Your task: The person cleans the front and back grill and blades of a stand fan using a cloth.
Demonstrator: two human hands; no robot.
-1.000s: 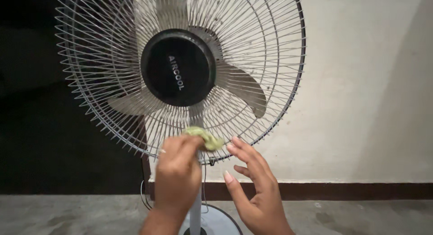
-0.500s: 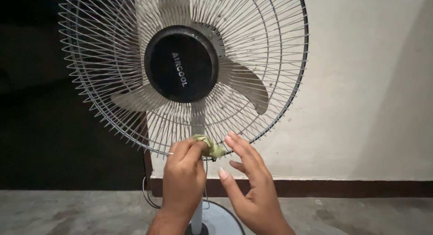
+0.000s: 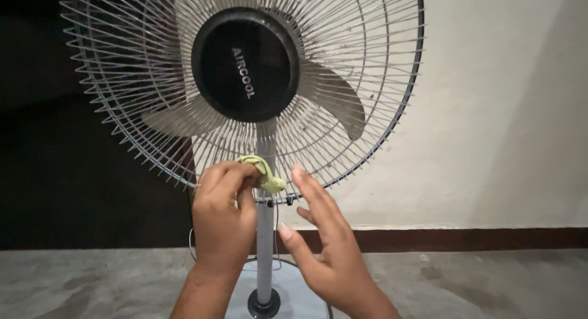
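A standing fan fills the view, with a round wire grille [image 3: 380, 80], a black centre cap [image 3: 245, 64] and grey blades [image 3: 334, 101] behind the wires. My left hand [image 3: 223, 218] is shut on a small yellow-green cloth [image 3: 266, 175], pressed against the bottom rim of the grille. My right hand [image 3: 324, 245] is open just to the right of it, fingers spread, fingertips close to the lower rim near a small clip. The grey pole [image 3: 264, 251] runs down between my hands to the round base [image 3: 263, 303].
A pale wall [image 3: 502, 110] with a dark brown skirting strip [image 3: 478, 238] stands behind the fan. A dark opening [image 3: 73, 190] lies to the left. The floor [image 3: 465, 282] is rough grey concrete. A thin cable hangs beside the pole.
My left hand with the cloth has moved a little along the grille's bottom rim. My right hand stays open beside it. The view has shifted slightly.
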